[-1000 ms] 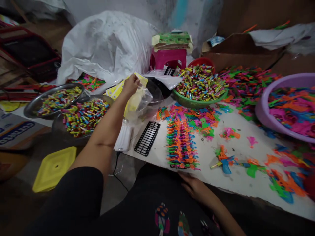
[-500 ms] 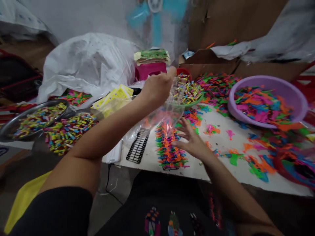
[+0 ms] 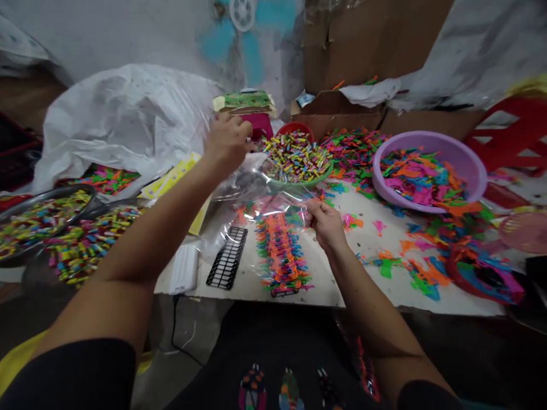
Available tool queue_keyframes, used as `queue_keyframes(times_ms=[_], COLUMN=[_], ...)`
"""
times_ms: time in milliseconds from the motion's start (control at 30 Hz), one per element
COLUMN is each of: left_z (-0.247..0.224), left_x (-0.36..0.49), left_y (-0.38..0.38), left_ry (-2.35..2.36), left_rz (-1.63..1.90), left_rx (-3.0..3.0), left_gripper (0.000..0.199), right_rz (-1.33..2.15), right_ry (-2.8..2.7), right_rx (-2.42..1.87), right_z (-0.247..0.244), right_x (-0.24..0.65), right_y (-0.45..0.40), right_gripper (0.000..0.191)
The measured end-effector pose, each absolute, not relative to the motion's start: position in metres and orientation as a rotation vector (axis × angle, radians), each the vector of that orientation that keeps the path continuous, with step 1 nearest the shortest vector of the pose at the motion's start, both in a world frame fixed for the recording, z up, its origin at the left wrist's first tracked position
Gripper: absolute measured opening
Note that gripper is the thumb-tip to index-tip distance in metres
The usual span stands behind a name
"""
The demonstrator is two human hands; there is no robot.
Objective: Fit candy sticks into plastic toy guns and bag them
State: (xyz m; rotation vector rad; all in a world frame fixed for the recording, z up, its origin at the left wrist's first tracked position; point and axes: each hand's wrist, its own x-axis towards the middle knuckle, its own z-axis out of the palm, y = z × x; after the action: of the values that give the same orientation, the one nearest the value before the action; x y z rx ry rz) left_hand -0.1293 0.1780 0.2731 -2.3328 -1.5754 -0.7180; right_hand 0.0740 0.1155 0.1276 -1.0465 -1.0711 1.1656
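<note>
A clear plastic bag (image 3: 273, 200) spreads over the far end of a row of colourful small plastic pieces (image 3: 282, 250), set in a black rack. Pinched at the bag's right edge are the fingers of my right hand (image 3: 327, 223). My left hand (image 3: 228, 142) is raised at the far left of the bag, its fingers curled at the film; the exact grip is partly hidden. A second black grid rack (image 3: 227, 257) lies bare beside the row. Behind the bag stands a green bowl (image 3: 299, 183) heaped with small wrapped candy-like pieces.
At right stands a purple basin (image 3: 431, 139) of bright plastic pieces, with more scattered over the white tabletop (image 3: 329, 279). Metal bowls (image 3: 88, 208) with small multicoloured pieces are at left. A white power bank-like box (image 3: 184, 269) with a cable sits near the front edge.
My left hand has moved left and the bag is spread wider. My right hand, open with spread fingers before, has closed on the bag's edge. The view has shifted to the right.
</note>
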Motion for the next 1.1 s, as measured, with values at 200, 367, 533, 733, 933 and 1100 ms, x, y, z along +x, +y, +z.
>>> queue_keyframes(times_ms=[200,367,533,733,933,1100], left_z=[0.177,0.187,0.213,0.204,0.208,0.207], left_x=[-0.085,-0.122,-0.129,-0.113,-0.153,-0.169], left_y=[0.122,0.141,0.145,0.142,0.154,0.167], left_ry=[-1.623,-2.162,-2.296,-2.258,-2.166,-2.020], left_rz=[-0.677,-1.736,-2.315,-2.453,-1.613,-1.467], left_rx=[-3.078,-2.931,-2.652,-2.435,-2.615,-2.285], left_gripper=[0.022,0.018,0.015,0.015,0.017,0.020], right_rz=[1.116,0.887,0.880,1.040,0.860,0.856], right_ry=[-1.183,-1.306,-1.478,-1.315,-1.413,-1.767], right_rx=[-0.915,-0.973,-1.070,-1.045,-0.993,-1.178], right_z=[0.140,0.160,0.161,0.137,0.137,0.154], right_x=[0.061,0.096,0.088,0.064,0.085,0.085], right_y=[0.123,0.133,0.141,0.173,0.197,0.203], right_gripper=[0.044,0.043,0.034,0.032,0.036,0.026])
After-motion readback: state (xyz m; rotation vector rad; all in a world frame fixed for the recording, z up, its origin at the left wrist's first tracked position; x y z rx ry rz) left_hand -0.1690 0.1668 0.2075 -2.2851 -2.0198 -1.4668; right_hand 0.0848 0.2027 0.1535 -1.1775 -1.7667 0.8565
